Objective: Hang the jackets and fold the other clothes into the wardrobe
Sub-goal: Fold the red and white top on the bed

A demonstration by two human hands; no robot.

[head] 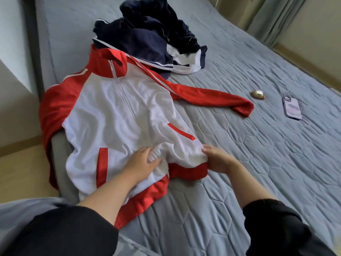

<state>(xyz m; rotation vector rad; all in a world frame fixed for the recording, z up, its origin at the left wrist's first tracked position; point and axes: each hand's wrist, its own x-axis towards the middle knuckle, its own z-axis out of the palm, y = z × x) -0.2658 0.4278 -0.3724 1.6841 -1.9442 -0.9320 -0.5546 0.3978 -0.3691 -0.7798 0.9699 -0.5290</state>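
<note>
A red and white zip jacket (118, 111) lies front-up on the grey quilted bed (258, 163), one red sleeve stretched to the right, the other hanging over the bed's left edge. My left hand (143, 162) grips the bunched white ribbed hem near the zip. My right hand (215, 158) pinches the same hem further right, where white meets the red band. A heap of navy and white clothes (147, 39) sits behind the jacket's collar.
A phone in a purple case (292, 110) and a small gold round object (258, 94) lie on the bed to the right. The wooden floor shows at left, curtains and a wall at the far right.
</note>
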